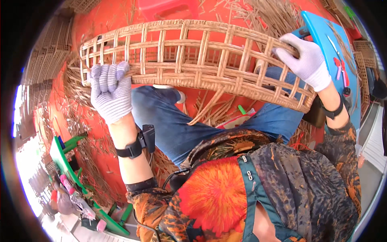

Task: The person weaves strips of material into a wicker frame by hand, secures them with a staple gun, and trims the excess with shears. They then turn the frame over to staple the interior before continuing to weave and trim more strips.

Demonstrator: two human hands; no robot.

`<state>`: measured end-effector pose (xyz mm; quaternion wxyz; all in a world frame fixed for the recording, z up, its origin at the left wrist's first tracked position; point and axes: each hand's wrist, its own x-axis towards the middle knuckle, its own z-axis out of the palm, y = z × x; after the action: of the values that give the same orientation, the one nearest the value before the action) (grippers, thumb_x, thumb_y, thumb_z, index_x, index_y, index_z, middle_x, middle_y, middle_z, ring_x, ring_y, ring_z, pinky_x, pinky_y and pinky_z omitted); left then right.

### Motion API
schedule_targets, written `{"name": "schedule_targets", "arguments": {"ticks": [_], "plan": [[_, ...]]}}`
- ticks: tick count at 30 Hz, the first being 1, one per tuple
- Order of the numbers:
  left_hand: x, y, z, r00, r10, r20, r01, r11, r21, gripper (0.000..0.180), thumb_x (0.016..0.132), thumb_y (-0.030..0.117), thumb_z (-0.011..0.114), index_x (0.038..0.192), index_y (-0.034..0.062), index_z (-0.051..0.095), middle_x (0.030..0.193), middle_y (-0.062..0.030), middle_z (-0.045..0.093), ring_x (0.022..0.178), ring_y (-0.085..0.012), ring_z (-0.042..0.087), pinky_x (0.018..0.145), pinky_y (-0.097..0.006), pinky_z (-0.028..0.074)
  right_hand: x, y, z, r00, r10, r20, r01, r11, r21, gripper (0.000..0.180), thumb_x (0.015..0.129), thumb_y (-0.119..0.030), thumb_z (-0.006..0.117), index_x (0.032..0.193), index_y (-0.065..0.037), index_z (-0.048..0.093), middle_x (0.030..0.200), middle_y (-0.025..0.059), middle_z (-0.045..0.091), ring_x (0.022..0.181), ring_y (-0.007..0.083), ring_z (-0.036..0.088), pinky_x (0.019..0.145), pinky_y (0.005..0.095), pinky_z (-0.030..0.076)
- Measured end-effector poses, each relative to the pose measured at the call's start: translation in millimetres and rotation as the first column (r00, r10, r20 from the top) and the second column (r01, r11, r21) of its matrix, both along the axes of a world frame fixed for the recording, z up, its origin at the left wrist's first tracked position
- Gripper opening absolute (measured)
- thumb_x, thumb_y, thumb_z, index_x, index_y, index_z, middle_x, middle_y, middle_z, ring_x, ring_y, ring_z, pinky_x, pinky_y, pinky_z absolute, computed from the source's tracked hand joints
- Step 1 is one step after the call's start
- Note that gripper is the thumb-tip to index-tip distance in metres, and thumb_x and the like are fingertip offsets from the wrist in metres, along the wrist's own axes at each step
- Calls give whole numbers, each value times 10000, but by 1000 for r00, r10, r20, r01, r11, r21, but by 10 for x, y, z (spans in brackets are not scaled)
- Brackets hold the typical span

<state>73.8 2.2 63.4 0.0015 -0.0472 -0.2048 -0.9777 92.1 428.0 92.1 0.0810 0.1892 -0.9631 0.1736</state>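
A large open-weave rattan basket (193, 56) lies across my knees, its lattice wall facing up. My left hand (109, 90), in a grey knitted glove, is closed on the basket's near rim at the left end. My right hand (304, 58), in a white glove, grips the rim at the right end. A loose rattan strip (207, 107) hangs down from the basket's underside toward my lap. Black bands sit on both wrists.
The red floor (100, 133) is strewn with loose rattan strips. A blue stool (330, 44) with small tools stands at the right, a green stool (64, 161) at the lower left, a red stool (167, 8) behind the basket. Finished woven panels (48, 60) are stacked at the left.
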Motion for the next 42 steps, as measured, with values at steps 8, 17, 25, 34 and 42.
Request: {"name": "schedule_targets", "arguments": {"ticks": [8,17,25,34,42], "plan": [[980,-428,111,983,175,-52,-182,958,-222,144,1025,199,545,935,92,581,680,54,416,644,-138,426,909,-387,381,293,22,98,977,-8,211,35,991,-126,232,911,-182,706,1086,-32,686,816,129,690,707,199,682,675,296,527],[975,-233,588,892,293,-343,-418,251,-873,282,1032,248,549,1046,-19,642,992,-98,637,944,-215,564,914,-388,428,45,-145,450,954,254,157,-268,960,80,421,798,-155,775,1178,-39,637,1050,131,656,997,296,659,874,355,530],[800,202,495,789,411,-458,-524,58,-850,133,954,32,635,1050,-38,693,978,-115,741,826,-116,657,675,-216,486,-303,-729,1098,718,641,271,-660,750,-25,313,861,-73,704,1167,-19,669,979,85,674,814,186,625,723,292,495],[786,436,496,680,463,-569,-618,-56,-784,145,892,-98,638,1022,-50,680,1010,-121,716,926,-173,676,862,-306,554,-488,-2144,546,523,852,-4,-798,489,-352,299,915,-121,679,1197,-22,664,958,109,716,864,213,683,789,349,538],[931,343,240,678,502,-536,-661,99,-744,108,901,-40,645,1001,-32,685,1026,-86,681,880,-137,626,774,-253,507,-732,-2260,449,218,748,627,-399,655,-642,415,959,-471,622,1076,-92,742,778,-12,657,655,78,598,638,239,508]]}}
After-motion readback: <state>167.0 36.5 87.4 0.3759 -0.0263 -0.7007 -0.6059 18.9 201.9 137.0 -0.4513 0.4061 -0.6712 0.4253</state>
